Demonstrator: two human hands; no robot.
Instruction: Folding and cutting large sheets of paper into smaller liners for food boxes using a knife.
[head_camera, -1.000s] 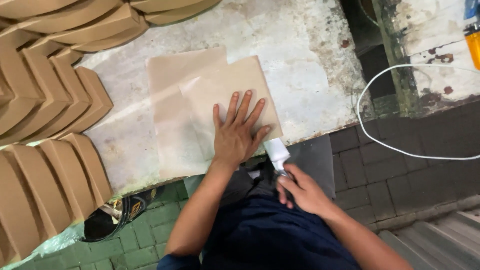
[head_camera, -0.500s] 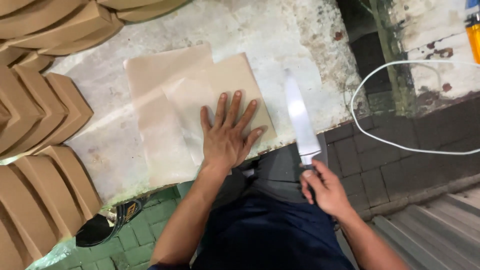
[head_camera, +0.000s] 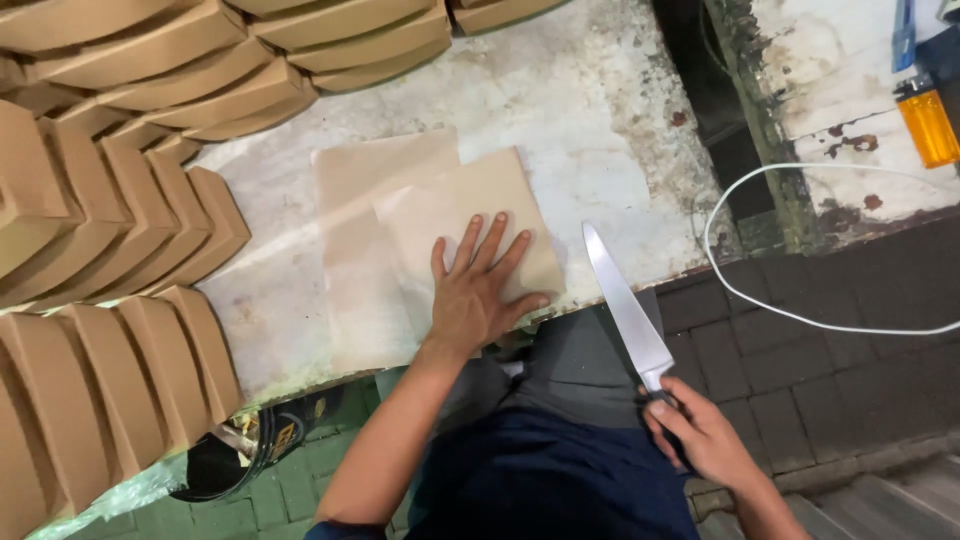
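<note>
Head view, surface: we see a worn white table (head_camera: 600, 110), brown boxes (head_camera: 120, 250) stacked along its left
Left hand (head_camera: 480, 295): spread flat on tan paper sheets (head_camera: 400, 230)
Right hand (head_camera: 700, 435): we grip a knife (head_camera: 625, 305) beside the paper
Room: white cable (head_camera: 760, 290), dark brick floor (head_camera: 850, 360)

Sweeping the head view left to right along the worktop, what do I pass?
Rows of folded brown cardboard boxes → stack of tan paper sheets → left hand pressed flat on the top sheet → knife in the right hand → white cable → orange lighter.
</note>
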